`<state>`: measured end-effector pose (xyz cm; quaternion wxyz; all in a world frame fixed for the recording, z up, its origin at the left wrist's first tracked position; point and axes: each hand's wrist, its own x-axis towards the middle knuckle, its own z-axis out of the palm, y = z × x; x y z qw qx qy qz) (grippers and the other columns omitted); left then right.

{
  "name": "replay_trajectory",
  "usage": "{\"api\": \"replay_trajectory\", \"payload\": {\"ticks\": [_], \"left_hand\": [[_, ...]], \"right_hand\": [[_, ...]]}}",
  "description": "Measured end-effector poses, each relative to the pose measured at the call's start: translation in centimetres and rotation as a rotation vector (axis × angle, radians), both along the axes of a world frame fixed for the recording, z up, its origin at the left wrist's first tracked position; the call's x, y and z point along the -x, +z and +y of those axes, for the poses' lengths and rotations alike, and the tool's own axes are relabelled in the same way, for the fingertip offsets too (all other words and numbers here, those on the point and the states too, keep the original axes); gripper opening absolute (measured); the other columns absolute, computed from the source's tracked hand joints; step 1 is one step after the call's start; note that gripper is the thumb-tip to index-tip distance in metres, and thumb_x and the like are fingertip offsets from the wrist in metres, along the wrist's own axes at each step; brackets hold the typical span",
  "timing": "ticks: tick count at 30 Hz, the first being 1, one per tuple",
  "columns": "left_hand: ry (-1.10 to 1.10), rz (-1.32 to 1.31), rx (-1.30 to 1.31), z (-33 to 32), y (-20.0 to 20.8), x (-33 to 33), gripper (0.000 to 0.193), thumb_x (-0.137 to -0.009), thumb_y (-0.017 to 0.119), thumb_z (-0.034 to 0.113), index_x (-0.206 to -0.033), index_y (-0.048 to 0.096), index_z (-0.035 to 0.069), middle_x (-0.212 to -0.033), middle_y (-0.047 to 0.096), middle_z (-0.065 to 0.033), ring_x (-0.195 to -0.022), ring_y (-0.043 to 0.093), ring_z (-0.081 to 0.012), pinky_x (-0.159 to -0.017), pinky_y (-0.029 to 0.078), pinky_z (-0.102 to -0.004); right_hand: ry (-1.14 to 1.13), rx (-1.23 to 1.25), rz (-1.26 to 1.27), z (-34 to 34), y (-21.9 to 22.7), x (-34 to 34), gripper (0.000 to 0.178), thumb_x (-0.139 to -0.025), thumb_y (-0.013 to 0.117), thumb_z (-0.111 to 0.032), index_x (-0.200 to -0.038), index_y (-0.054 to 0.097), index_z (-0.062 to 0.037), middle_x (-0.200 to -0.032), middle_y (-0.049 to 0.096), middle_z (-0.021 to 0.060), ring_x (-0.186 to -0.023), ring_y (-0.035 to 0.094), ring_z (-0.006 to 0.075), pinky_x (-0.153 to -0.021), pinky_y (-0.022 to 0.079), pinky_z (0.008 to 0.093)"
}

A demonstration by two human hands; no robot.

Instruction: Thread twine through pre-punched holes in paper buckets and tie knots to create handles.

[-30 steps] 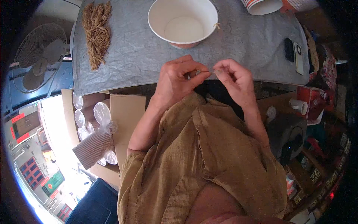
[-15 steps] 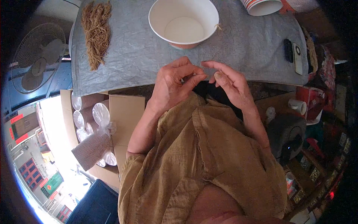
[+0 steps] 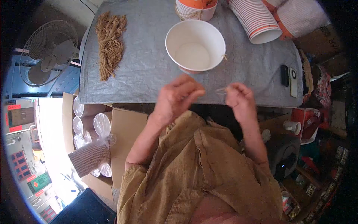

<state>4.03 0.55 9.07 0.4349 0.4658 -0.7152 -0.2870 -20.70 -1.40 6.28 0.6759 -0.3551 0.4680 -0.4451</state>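
Note:
My left hand [image 3: 176,99] hovers over the table's near edge, a little blurred. Its thumb and fingers come together, and what lies between them, if anything, cannot be made out. To its right, my right hand [image 3: 240,100] pinches a thin, pale strand [image 3: 220,90] that sticks out toward the left. Just beyond both hands stands a large white paper bucket [image 3: 192,56], upright, its mouth facing me. A small knotted bit of twine [image 3: 224,57] sits at the bucket's right rim. At the far left of the table lies a bundle of brown twine [image 3: 110,48].
A grey cloth covers the table [image 3: 145,71]. Farther back are an orange-and-white bucket [image 3: 196,8] and a stack of paper buckets [image 3: 257,20]. A phone-like device [image 3: 293,82] lies at the right. Left of me are a fan [image 3: 48,56] and a carton [image 3: 128,130] with wrapped cup stacks.
My hands have moved apart, the right one drawing to the right with the strand now visible. The view has shifted, so more of the table's far side shows.

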Motion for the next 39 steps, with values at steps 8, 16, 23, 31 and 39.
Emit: {"api": "replay_trajectory", "payload": {"ticks": [8,16,23,31,39], "left_hand": [[0.258,-0.349,0.298,-3.7,0.4,-3.3,0.023,-0.075,0.08,0.009,-0.096,0.072,0.012,-0.114,0.063,-0.0048,-0.072,0.06,-0.021,-0.065,0.054,-0.0334],[0.206,-0.459,0.186,-3.1,3.2,-3.2,0.041,-0.072,0.084,0.023,-0.111,0.072,0.017,-0.116,0.065,-0.0042,-0.096,0.068,-0.0251,-0.077,0.057,-0.0348],[0.017,-0.357,0.162,-2.4,0.4,-5.0,0.023,-0.079,0.074,0.0,-0.101,0.072,0.007,-0.103,0.068,-0.0102,-0.095,0.067,-0.0272,-0.08,0.056,-0.0364],[0.094,-0.31,0.135,3.1,-1.8,-3.0,0.03,-0.073,0.065,-0.003,-0.101,0.069,0.006,-0.102,0.067,-0.008,-0.094,0.067,-0.0282,-0.08,0.057,-0.0367],[0.201,-0.214,0.094,4.6,-3.4,-2.2,0.024,-0.083,0.069,-0.004,-0.104,0.065,0.007,-0.099,0.072,-0.0072,-0.088,0.071,-0.0238,-0.073,0.058,-0.0326]], "right_hand": [[-0.116,0.698,0.354,-10.8,12.7,-1.4,0.016,-0.088,0.07,-0.018,-0.092,0.07,-0.0025,-0.073,0.059,-0.0051,-0.061,0.048,0.0023,-0.054,0.037,0.0199],[0.357,0.692,0.299,-10.9,9.8,-6.7,0.017,-0.093,0.067,-0.017,-0.093,0.068,0.0003,-0.072,0.061,-0.0018,-0.06,0.052,0.0033,-0.054,0.041,0.0195],[0.573,0.457,0.357,-10.0,7.4,-6.2,0.015,-0.095,0.063,-0.014,-0.087,0.064,-0.0013,-0.069,0.06,-0.002,-0.061,0.056,0.0041,-0.057,0.048,0.0202],[0.734,0.408,0.574,-6.4,7.6,-6.2,0.014,-0.094,0.061,-0.006,-0.081,0.058,-0.003,-0.066,0.057,-0.0034,-0.059,0.054,0.0032,-0.055,0.047,0.0197],[0.683,0.564,0.717,-3.9,6.1,-6.9,0.009,-0.092,0.061,-0.002,-0.084,0.058,0.0007,-0.065,0.054,-0.0029,-0.061,0.051,0.0033,-0.055,0.043,0.0219]]}}
